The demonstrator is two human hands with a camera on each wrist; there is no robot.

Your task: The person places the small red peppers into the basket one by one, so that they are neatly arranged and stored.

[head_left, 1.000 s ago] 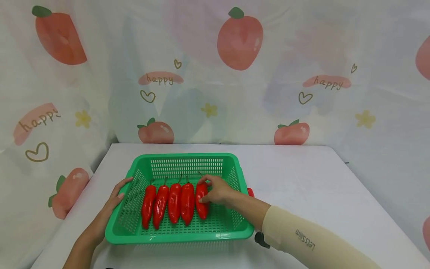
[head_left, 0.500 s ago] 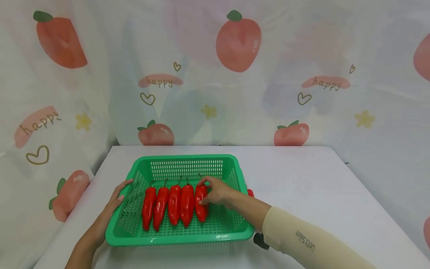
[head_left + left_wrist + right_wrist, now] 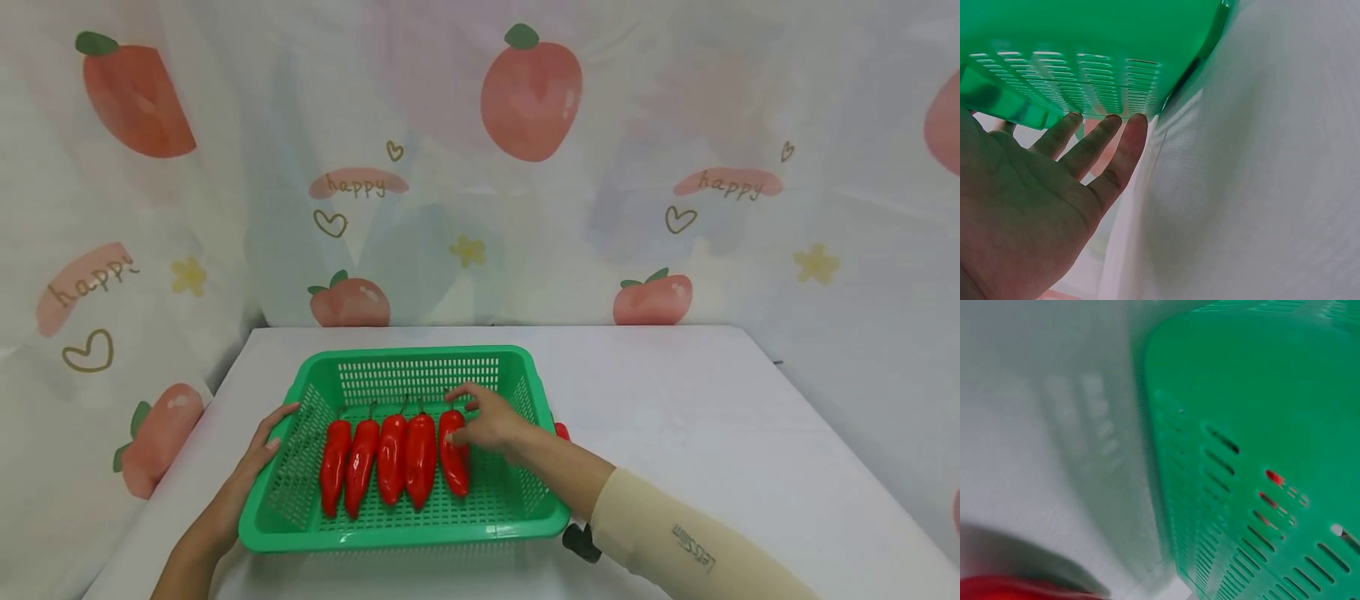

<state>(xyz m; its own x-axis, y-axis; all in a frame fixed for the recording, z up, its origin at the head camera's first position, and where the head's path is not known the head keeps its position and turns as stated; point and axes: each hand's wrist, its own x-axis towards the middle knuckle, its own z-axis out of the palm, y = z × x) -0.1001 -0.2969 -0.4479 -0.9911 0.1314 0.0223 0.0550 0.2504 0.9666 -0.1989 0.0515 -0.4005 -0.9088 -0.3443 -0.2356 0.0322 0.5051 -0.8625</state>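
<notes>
A green plastic basket with slotted walls stands on the table, holding several red peppers in a row, stems pointing away. The left hand rests at the basket's left side. In the left wrist view its fingers are straight, their tips by the outer wall. Inside the basket, the right hand is over the rightmost pepper, its thumb by the pepper and its fingers spread apart near the stem. The right wrist view shows only the basket's outer wall, not this hand.
Another red pepper lies outside the basket's right wall, mostly hidden; its red surface shows in the right wrist view. A white table extends right, with a printed cloth behind. A black device sits under the right wrist.
The right hand's fingers have loosened and lifted from the rightmost pepper, which stays in the basket. The left hand keeps its place at the basket's side.
</notes>
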